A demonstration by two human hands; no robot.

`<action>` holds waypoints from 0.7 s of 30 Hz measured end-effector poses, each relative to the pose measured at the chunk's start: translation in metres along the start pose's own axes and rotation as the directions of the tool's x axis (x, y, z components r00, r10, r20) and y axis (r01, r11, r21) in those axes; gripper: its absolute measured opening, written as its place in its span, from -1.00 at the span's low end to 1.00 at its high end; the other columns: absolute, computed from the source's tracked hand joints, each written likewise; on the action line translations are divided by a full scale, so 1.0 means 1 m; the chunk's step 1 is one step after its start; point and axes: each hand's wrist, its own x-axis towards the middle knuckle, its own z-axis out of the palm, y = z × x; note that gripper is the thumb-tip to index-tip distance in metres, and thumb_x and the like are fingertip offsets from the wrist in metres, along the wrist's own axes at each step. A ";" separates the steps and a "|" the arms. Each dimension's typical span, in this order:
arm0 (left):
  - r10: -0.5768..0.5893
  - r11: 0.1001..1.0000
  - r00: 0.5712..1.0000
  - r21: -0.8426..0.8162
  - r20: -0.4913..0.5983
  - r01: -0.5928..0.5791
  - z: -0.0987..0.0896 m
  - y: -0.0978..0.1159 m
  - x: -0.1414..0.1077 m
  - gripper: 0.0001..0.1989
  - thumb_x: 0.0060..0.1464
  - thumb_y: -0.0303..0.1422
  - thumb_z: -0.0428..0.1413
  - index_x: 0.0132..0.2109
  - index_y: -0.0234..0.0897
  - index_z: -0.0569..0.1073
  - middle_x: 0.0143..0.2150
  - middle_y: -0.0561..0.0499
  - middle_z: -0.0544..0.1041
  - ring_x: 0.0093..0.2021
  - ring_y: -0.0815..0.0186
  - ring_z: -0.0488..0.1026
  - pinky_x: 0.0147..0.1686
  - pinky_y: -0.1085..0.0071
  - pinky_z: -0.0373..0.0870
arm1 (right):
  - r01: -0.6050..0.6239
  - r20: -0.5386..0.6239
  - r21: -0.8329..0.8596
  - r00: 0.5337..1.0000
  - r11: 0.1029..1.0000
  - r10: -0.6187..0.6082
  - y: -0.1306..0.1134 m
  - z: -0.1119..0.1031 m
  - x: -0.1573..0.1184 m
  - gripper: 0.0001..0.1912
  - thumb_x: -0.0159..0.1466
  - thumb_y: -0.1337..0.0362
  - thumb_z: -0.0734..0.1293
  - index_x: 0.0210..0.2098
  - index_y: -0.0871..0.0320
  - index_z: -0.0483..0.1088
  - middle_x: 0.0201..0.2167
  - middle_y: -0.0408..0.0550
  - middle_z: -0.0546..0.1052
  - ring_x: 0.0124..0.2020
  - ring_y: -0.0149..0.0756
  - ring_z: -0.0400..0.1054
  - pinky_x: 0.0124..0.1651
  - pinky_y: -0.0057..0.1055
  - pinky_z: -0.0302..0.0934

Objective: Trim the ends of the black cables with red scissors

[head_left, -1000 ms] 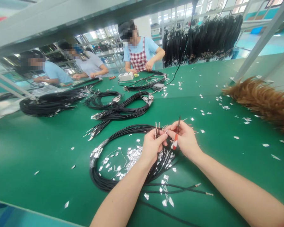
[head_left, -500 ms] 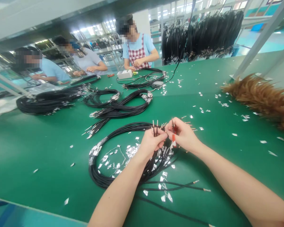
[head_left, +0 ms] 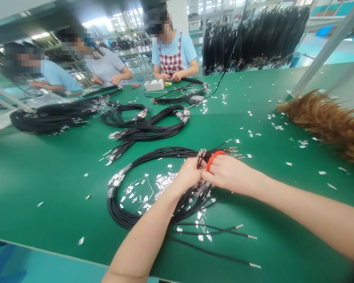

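Note:
My left hand (head_left: 190, 173) is closed around several black cables, whose stripped ends (head_left: 201, 153) stick up above its fingers. Right beside it, my right hand (head_left: 228, 173) grips scissors by a red loop handle (head_left: 214, 158); their blades are hidden behind the fingers. The two hands touch or nearly touch at the fingertips. Below them lies a coil of black cables (head_left: 114, 208), wrapped at its left with silvery foil (head_left: 116, 181). Foil scraps (head_left: 163, 184) are heaped inside the coil. A few loose cable ends (head_left: 247, 236) stretch to the right under my forearms.
More black cable bundles (head_left: 162, 131) lie farther back on the green table (head_left: 61, 212). A white box (head_left: 153, 85) and orange-handled scissors (head_left: 135, 86) are beyond. Brown feathery material (head_left: 327, 125) is at right, near a metal post (head_left: 321, 51). Three people work across the table.
My right hand has turned over, bringing the red scissor handle up over its fingers. The cable ends in my left hand now stand closer together. The view has shifted slightly.

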 end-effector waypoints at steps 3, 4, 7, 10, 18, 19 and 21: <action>0.008 0.999 0.998 -0.034 0.067 -0.006 0.001 0.001 0.000 -0.88 -0.38 -0.60 -0.08 -0.63 -0.31 0.25 -0.77 0.20 0.16 -0.76 0.54 0.04 -0.73 0.57 -0.02 | 0.037 0.054 -0.008 0.998 0.999 -0.037 0.001 -0.004 0.002 -0.79 0.18 0.52 0.12 -0.48 0.16 0.28 -0.61 -0.06 0.39 -0.55 -0.33 0.19 -0.45 -0.35 -0.03; 0.011 0.999 0.997 -0.042 0.079 -0.008 0.000 0.000 0.000 -0.88 -0.38 -0.60 -0.08 -0.63 -0.31 0.25 -0.77 0.20 0.16 -0.76 0.54 0.04 -0.73 0.57 -0.03 | 0.048 0.065 -0.008 0.997 0.999 -0.048 0.001 -0.005 0.003 -0.79 0.18 0.52 0.12 -0.47 0.16 0.28 -0.61 -0.06 0.38 -0.55 -0.32 0.18 -0.45 -0.35 -0.03; -0.001 0.999 0.995 -0.044 0.099 0.006 -0.002 -0.001 0.000 -0.89 -0.36 -0.59 -0.07 -0.62 -0.30 0.25 -0.78 0.19 0.17 -0.78 0.53 0.05 -0.77 0.57 -0.05 | 0.076 0.069 0.021 0.995 0.997 -0.078 0.004 -0.009 0.003 -0.79 0.18 0.52 0.11 -0.47 0.17 0.27 -0.59 -0.06 0.38 -0.54 -0.33 0.17 -0.44 -0.36 -0.04; -0.016 0.999 0.992 -0.035 0.126 0.021 -0.003 0.001 -0.002 -0.93 -0.28 -0.54 0.01 -0.58 -0.30 0.27 -0.78 0.19 0.18 -0.80 0.53 0.07 -0.79 0.58 -0.05 | 0.046 0.029 0.102 0.998 0.994 -0.049 0.007 -0.007 0.000 -0.81 0.20 0.48 0.11 -0.45 0.17 0.27 -0.61 -0.10 0.34 -0.55 -0.36 0.12 -0.45 -0.39 -0.05; -0.094 0.978 0.987 -0.176 0.129 0.116 0.007 0.011 -0.007 -0.86 -0.09 -0.34 0.06 -0.49 -0.32 0.28 -0.65 0.12 0.29 -0.77 0.55 0.13 -0.84 0.62 -0.11 | -0.455 -0.015 0.469 0.853 0.757 0.522 0.012 0.015 -0.010 -0.87 0.01 0.50 0.17 -0.53 0.15 0.19 -0.62 -0.18 0.30 -0.55 -0.42 0.14 -0.49 -0.52 -0.02; -0.093 0.969 0.988 -0.216 0.121 0.118 0.007 0.012 -0.007 -0.86 -0.07 -0.34 0.05 -0.47 -0.33 0.29 -0.62 0.11 0.30 -0.76 0.56 0.13 -0.84 0.62 -0.13 | -0.476 -0.010 0.521 0.827 0.708 0.563 0.012 0.015 -0.010 -0.88 0.01 0.49 0.17 -0.53 0.15 0.18 -0.60 -0.18 0.32 -0.55 -0.42 0.16 -0.48 -0.52 0.01; -0.070 0.953 0.991 -0.287 0.115 0.100 0.006 0.015 -0.007 -0.84 -0.05 -0.32 0.04 -0.43 -0.35 0.32 -0.60 0.11 0.30 -0.77 0.59 0.10 -0.85 0.62 -0.17 | -0.487 -0.022 0.599 0.783 0.635 0.622 0.012 0.011 -0.011 -0.88 0.03 0.48 0.17 -0.54 0.14 0.18 -0.57 -0.18 0.36 -0.52 -0.42 0.20 -0.43 -0.52 0.06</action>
